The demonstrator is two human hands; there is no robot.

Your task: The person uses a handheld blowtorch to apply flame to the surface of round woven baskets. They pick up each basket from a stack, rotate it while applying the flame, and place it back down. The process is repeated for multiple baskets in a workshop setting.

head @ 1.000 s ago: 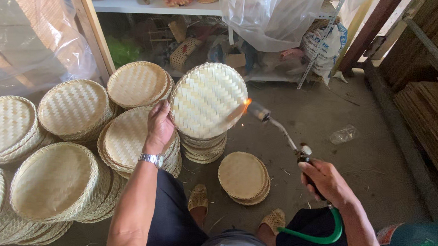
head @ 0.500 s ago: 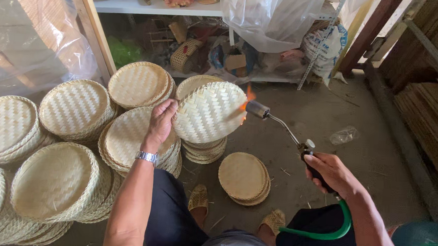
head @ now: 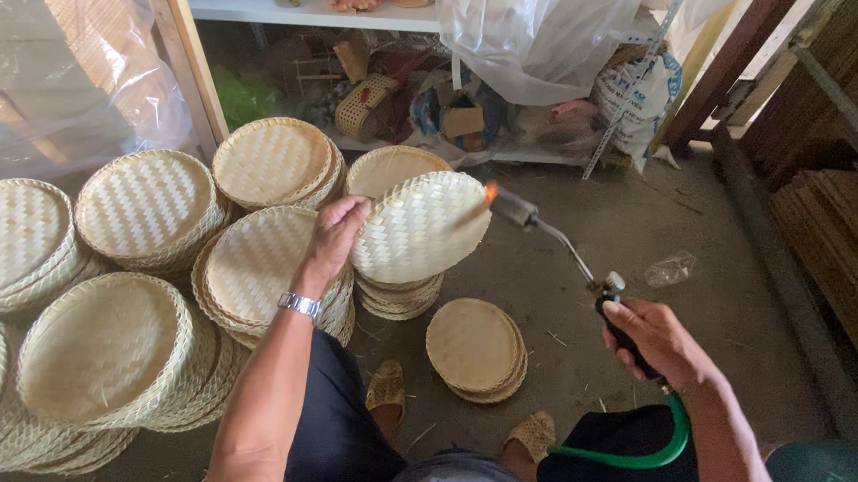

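tray point(head: 420, 228): tilted flatter than a moment ago, left hand point(head: 333, 241) pinching its rim
torch point(head: 558, 244): right hand point(head: 651, 339) wrapped round handle, flame now at tray's right edge

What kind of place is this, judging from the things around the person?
Probably a small craft workshop for woven bamboo trays. Stacks of round woven trays cover the concrete floor, the left hand holds one tray to a gas torch in the right hand, and a cluttered storage shelf stands behind.

Soft daylight, sharp, edges slightly bowed
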